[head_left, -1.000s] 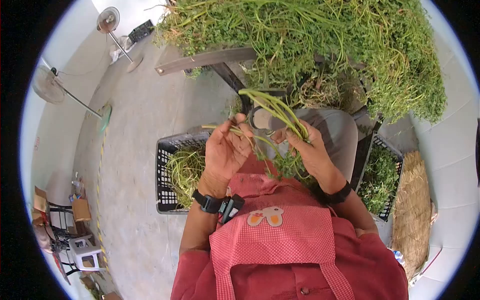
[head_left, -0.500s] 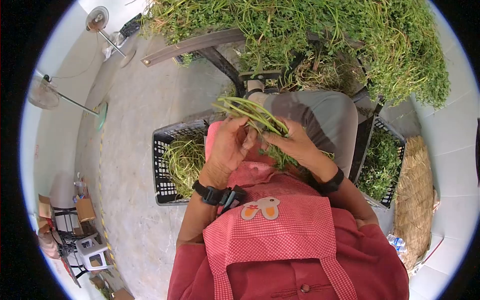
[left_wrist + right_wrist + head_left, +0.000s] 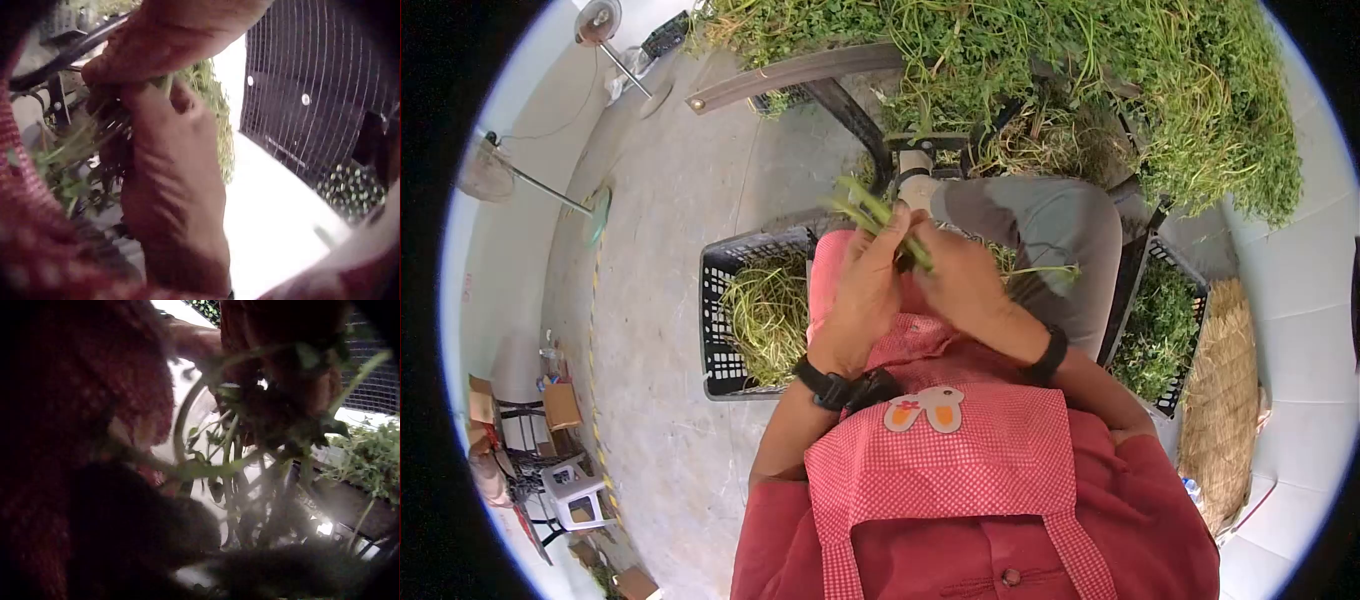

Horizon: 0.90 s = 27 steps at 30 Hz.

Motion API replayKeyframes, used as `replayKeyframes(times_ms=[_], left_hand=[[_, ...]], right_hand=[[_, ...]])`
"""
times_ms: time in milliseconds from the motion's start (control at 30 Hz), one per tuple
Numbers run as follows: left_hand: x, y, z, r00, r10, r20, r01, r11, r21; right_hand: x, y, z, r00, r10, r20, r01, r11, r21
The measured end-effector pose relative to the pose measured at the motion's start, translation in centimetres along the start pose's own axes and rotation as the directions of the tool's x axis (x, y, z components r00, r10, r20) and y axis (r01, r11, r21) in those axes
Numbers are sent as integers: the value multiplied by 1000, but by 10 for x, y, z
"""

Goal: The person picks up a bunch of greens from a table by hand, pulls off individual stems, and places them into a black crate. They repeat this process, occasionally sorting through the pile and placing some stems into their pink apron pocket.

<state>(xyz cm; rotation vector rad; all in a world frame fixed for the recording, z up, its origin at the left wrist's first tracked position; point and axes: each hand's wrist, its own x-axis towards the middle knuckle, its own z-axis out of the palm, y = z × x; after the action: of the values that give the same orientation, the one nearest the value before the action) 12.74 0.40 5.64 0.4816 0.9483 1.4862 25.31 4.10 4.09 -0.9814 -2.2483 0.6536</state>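
Note:
Both hands meet over the person's lap in the head view, around a small bunch of green leafy stems. My left hand grips the stems with its thumb laid along them, and the cut ends stick out past it at the upper left. My right hand curls round the bunch right beside it, back of the hand upward. Leafy tips trail out on the right beneath that hand. In the left wrist view the leaves hang below the right hand. Blurred stems cross the right wrist view.
A table edge heaped with greens stands ahead. Left of the lap is a black crate of pale stems; another crate of leafy greens stands at right, beside a straw mat. Fans and a white stool are at far left.
The hands were apart, the left fingers at a loose stem and the right holding the bunch. They have come together, and both now grip the bunch, its stem ends pointing up and left.

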Motion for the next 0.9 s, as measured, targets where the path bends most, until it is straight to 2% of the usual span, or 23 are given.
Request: replayKeyframes(times_ms=[33, 67, 100, 133, 167, 200, 233, 300, 433, 500, 533, 600, 667, 833, 900], left_hand=[[3, -1, -1, 999, -34, 17, 35, 998, -48], [7, 5, -12, 1000, -27, 10, 28, 999, -38], [9, 12, -26, 983, -24, 182, 69, 966, -249], [9, 19, -35, 939, 18, 343, 143, 887, -438], [7, 23, -38, 941, 14, 337, 142, 890, -433], [10, 32, -37, 952, 42, 303, 110, 877, -467], [9, 36, -36, 962, 67, 264, 79, 859, -505], [9, 38, -39, 941, 98, 324, 90, 849, -520], [5, 37, -31, 920, 117, 375, 108, 842, -529], [2, 36, -29, 918, 121, 379, 105, 845, -525], [0, 37, -28, 913, 137, 384, 94, 846, -525], [-1, 40, -25, 907, 152, 393, 83, 849, -522], [-1, 42, -22, 849, 202, 489, 60, 882, -468], [2, 31, -19, 877, 186, 442, 24, 903, -428], [1, 27, -17, 886, 178, 427, 9, 917, -399]], right_hand=[[-1, -6, 4, 998, -63, 22, 63, 998, -25], [1, -9, 1, 996, -67, 66, 59, 992, 114], [2, -8, -6, 995, -71, 64, 63, 990, 123], [2, -4, -14, 991, -113, 66, 93, 963, 253], [2, -2, -23, 987, -150, 62, 116, 918, 379], [9, -4, -33, 994, -94, 52, 59, 883, 466], [10, 3, -38, 994, -92, 51, 58, 882, 467], [13, 15, -46, 999, 50, 21, -53, 853, 519], [16, 14, -51, 992, 113, 62, -129, 814, 566], [15, 15, -46, 984, 133, 121, -180, 756, 629], [14, 16, -45, 983, 140, 119, -184, 753, 632], [13, 17, -45, 982, 102, 158, -173, 819, 546], [13, 13, -45, 981, 93, 168, -170, 833, 527], [17, -7, -39, 987, 19, 159, -102, 838, 537], [17, -5, -30, 990, -123, 73, 86, 920, 383]])
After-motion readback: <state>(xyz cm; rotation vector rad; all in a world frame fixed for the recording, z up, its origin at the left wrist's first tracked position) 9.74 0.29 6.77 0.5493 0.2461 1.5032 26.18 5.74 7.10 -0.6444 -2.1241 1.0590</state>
